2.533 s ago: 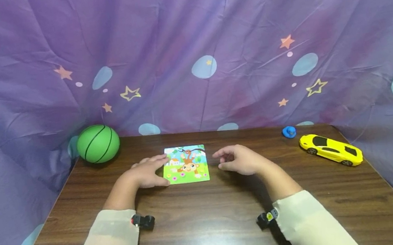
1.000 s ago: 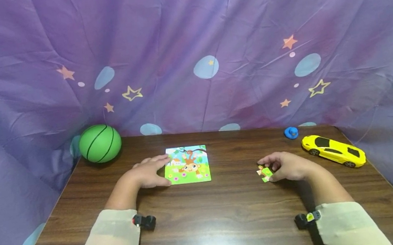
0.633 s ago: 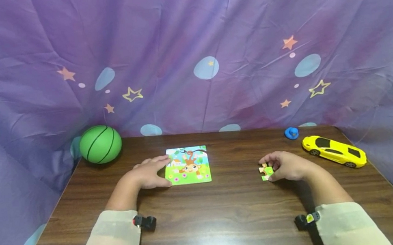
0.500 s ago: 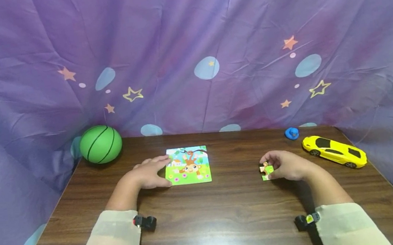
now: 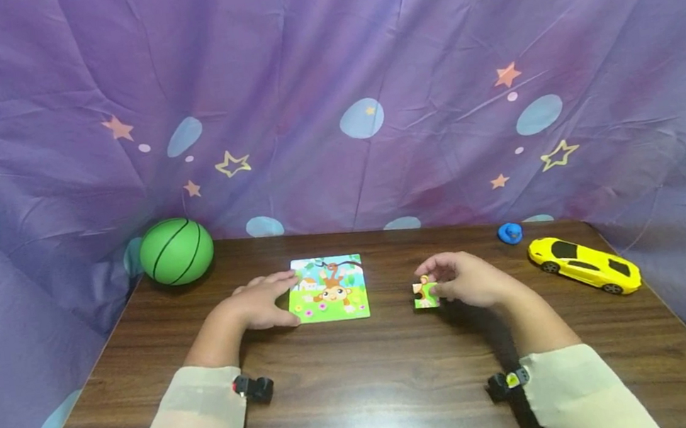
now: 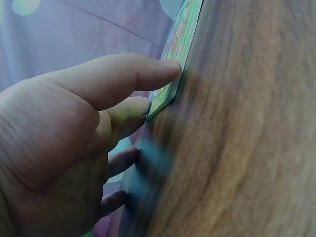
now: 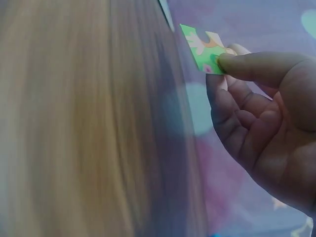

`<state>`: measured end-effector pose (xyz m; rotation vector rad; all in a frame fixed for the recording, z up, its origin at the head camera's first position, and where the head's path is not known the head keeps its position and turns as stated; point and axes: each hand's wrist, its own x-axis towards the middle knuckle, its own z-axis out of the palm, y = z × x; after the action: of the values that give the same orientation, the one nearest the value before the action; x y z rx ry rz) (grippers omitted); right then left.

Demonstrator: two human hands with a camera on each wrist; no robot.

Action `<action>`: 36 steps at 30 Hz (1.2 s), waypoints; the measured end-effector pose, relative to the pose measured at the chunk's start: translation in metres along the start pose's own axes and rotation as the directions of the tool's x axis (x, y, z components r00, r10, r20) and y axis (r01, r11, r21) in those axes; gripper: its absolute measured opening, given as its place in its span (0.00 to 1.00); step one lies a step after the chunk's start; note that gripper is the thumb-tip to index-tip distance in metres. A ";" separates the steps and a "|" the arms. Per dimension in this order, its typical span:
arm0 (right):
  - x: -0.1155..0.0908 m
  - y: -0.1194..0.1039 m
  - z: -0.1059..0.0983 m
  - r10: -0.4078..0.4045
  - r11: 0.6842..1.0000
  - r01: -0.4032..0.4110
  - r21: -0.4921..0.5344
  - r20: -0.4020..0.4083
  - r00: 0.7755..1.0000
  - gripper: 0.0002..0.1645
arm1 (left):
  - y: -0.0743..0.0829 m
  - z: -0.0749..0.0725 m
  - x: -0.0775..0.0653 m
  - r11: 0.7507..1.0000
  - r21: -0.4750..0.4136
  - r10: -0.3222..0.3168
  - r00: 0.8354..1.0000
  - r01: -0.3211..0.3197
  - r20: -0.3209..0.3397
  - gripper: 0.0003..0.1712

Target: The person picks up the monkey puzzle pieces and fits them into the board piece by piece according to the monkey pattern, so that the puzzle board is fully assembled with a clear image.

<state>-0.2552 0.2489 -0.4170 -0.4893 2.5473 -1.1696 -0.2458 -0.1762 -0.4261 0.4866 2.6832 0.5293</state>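
Note:
A square picture board point(image 5: 329, 291), printed with a monkey hanging from a branch, lies flat on the wooden table. My left hand point(image 5: 259, 303) rests at its left side, the thumb point(image 6: 165, 71) on the near corner and fingertips touching the left edge farther up. To the right of the board, my right hand point(image 5: 468, 280) pinches a small green and orange jigsaw piece point(image 5: 425, 295) between thumb and fingers. In the right wrist view the jigsaw piece point(image 7: 202, 48) is held above the table, its notched edge showing; fingertips hide part of it.
At the back left sits a green ball point(image 5: 177, 252) with black lines. A blue rubber duck point(image 5: 510, 233) and a yellow toy car point(image 5: 583, 265) stand on the right of the table point(image 5: 352, 391). Behind hangs a purple curtain point(image 5: 274, 72) with stars.
My right hand, showing nothing in it 2.5 seconds ago, held the jigsaw piece farther right a second ago. It has now moved left with it, towards the board. My left hand stays put.

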 end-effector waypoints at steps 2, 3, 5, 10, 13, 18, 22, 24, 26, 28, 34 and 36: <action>0.006 -0.008 0.007 -0.032 0.999 0.032 0.012 0.007 0.999 0.19 | 0.000 0.000 0.000 1.000 0.004 0.000 1.000 0.000 -0.002 0.54; 0.010 -0.012 0.011 -0.043 0.999 0.043 0.017 0.008 0.999 0.18 | 0.000 0.000 0.001 1.000 0.006 -0.001 1.000 0.001 -0.002 0.55; 0.016 -0.020 0.019 -0.068 0.997 0.067 0.032 0.017 0.998 0.18 | -0.001 0.000 0.001 1.000 0.010 -0.001 1.000 0.001 -0.002 0.55; 0.031 -0.039 0.034 -0.106 0.994 0.105 0.023 0.028 0.994 0.16 | -0.002 0.000 0.002 1.000 0.017 -0.002 1.000 0.002 -0.008 0.55; 0.040 -0.048 0.042 -0.112 0.994 0.111 0.023 0.032 0.993 0.16 | -0.003 0.000 0.002 1.000 0.021 0.001 1.000 -0.001 -0.012 0.55; 0.051 -0.061 0.052 -0.131 0.991 0.130 0.037 0.043 0.990 0.17 | -0.003 0.001 0.003 1.000 0.022 0.000 1.000 0.000 -0.011 0.55; 0.056 -0.070 0.056 -0.143 0.989 0.141 0.049 0.034 0.989 0.17 | -0.003 0.001 0.004 1.000 0.029 -0.001 1.000 0.001 -0.011 0.55; 0.059 -0.074 0.059 -0.147 0.988 0.145 0.059 0.030 0.989 0.17 | -0.003 0.001 0.004 1.000 0.031 -0.002 1.000 0.002 -0.012 0.55; 0.062 -0.075 0.062 -0.149 0.987 0.146 0.073 0.031 0.988 0.18 | -0.003 0.001 0.004 1.000 0.029 -0.004 1.000 0.004 -0.010 0.55; 0.064 -0.074 0.066 -0.149 0.986 0.146 0.076 0.040 0.988 0.18 | -0.002 0.001 0.003 1.000 0.027 -0.005 1.000 0.005 -0.009 0.55; 0.069 -0.067 0.076 -0.122 0.991 0.119 0.055 0.068 0.990 0.18 | -0.002 0.001 0.003 1.000 0.020 -0.007 1.000 0.007 -0.008 0.55; 0.070 -0.064 0.079 -0.109 0.993 0.106 0.057 0.065 0.992 0.18 | -0.001 0.000 0.002 1.000 0.017 -0.009 1.000 0.009 -0.004 0.56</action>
<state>-0.2752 0.1276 -0.4259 -0.6495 2.4524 -1.2324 -0.2473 -0.1764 -0.4271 0.4789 2.6945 0.5053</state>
